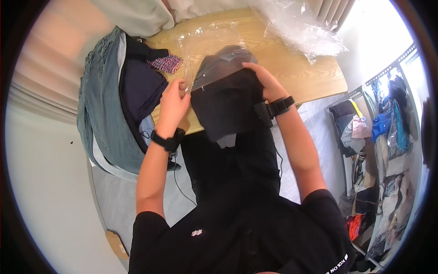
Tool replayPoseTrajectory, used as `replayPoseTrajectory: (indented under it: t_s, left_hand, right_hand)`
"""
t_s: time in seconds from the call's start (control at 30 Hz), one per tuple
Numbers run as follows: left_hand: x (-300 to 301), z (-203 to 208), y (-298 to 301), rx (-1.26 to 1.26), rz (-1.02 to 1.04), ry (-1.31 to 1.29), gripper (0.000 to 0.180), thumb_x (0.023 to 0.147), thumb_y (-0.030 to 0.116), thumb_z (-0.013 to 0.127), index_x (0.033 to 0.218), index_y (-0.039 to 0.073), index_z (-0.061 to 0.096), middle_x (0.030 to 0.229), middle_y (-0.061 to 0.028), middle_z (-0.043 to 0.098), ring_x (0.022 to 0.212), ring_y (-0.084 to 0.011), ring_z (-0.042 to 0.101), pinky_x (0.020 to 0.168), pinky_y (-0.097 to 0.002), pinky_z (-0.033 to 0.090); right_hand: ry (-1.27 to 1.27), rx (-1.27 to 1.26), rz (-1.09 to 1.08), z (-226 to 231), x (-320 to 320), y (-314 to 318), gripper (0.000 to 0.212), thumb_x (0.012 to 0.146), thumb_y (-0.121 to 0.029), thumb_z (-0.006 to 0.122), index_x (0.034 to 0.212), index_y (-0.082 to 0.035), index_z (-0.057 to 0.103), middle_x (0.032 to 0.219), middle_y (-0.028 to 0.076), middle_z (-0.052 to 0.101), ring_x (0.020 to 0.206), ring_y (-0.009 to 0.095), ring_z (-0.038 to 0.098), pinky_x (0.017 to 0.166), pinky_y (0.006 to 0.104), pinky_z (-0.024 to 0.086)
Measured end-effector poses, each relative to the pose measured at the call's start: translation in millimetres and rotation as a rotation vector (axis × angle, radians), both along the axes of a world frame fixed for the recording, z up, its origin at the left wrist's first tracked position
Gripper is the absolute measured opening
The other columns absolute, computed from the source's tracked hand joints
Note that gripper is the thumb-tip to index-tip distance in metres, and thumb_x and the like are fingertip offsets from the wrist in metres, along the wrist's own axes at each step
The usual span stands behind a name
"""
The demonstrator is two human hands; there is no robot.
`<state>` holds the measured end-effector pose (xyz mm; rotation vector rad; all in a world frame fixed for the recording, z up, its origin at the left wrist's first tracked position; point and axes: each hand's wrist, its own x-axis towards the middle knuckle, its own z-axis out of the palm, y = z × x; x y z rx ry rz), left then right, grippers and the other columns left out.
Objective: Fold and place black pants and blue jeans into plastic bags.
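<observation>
A folded black garment (227, 107) lies at the table's near edge, its far end inside a clear plastic bag (218, 68). The bag's opening crosses the garment, and the near part of the cloth is uncovered. At the bag's left edge, my left hand (174, 102) is closed, pinching the plastic. My right hand (264, 83) grips the right side of the garment, with the thumb at the bag's opening; its other fingers are mostly hidden behind the cloth. Both wrists wear black straps.
Piled clothes, with blue jeans (98, 109) and a dark navy garment (142, 86), lie on the left. Crumpled clear plastic bags (303, 29) rest at the far right of the wooden table (315, 75). A metal shelf (356, 93) holding bagged clothes stands at the right.
</observation>
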<state>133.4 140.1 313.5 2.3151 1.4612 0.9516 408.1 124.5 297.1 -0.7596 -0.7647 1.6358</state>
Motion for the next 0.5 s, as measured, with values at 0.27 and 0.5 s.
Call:
replayPoseTrajectory:
  t_s: [0.27, 0.5]
  left_hand:
    - [-8, -49, -8, -0.263, -0.01, -0.339, 0.034, 0.084, -0.001, 0.05, 0.117, 0.002, 0.047, 0.079, -0.0147, 0.057, 0.064, -0.0244, 0.058, 0.06, -0.0341, 0.046]
    - [-3, -58, -6, -0.34, 0.121, -0.276, 0.041, 0.083, -0.007, 0.045, 0.122, 0.005, 0.045, 0.078, -0.0114, 0.053, 0.061, -0.0197, 0.054, 0.059, -0.0285, 0.043]
  right_hand:
    - [-0.639, 0.163, -0.158, -9, -36, 2, 0.074, 0.071, -0.004, 0.068, 0.136, -0.001, 0.033, 0.13, 0.016, 0.046, 0.119, 0.026, 0.044, 0.097, 0.0322, 0.037]
    - [-0.595, 0.123, -0.131, 4, -31, 29, 0.062, 0.075, -0.005, 0.066, 0.131, -0.001, 0.04, 0.122, 0.012, 0.053, 0.11, 0.022, 0.052, 0.094, 0.0301, 0.041]
